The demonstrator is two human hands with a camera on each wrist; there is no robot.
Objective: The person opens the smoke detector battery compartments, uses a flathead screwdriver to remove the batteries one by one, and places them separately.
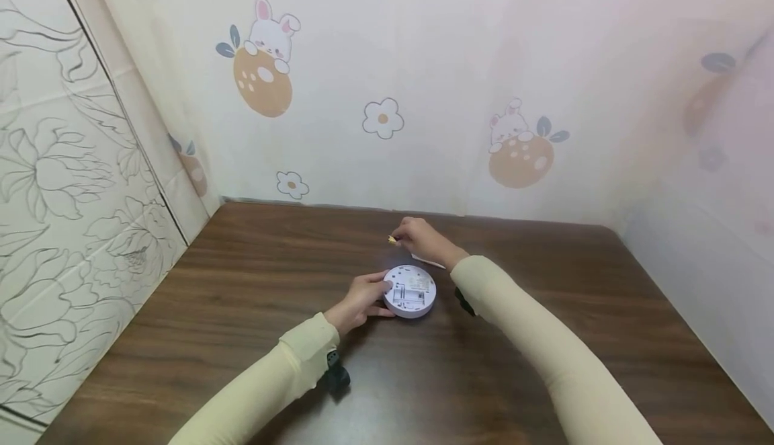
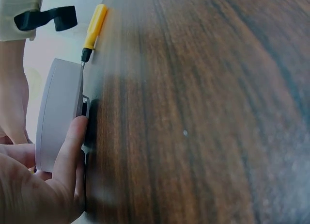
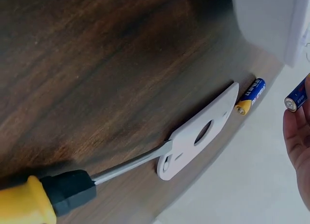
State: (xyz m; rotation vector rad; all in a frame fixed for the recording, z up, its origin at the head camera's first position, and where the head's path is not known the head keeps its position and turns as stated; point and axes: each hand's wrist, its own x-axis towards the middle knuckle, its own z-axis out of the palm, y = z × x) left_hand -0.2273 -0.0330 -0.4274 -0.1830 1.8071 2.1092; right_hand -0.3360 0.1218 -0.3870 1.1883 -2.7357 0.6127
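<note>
My left hand [image 1: 363,297] grips the left edge of a round white device [image 1: 406,275], shaped like a smoke alarm. Its back faces up, showing an uncovered battery bay. In the left wrist view, the side of the device [image 2: 60,107] stands between thumb and fingers, close over the table. Beyond the device, my right hand [image 1: 421,238] pinches a small battery [image 1: 393,239] with a yellow end. The right wrist view shows this battery [image 3: 296,96] in blue at the fingertips, its end face turned to the camera.
On the dark wooden table [image 1: 242,284], a second blue-and-yellow battery [image 3: 251,96] lies next to a white plate [image 3: 191,141] with a round hole. A yellow-handled screwdriver [image 3: 70,192] points its tip at that plate. A patterned curtain [image 1: 338,156] hangs behind the table's far edge.
</note>
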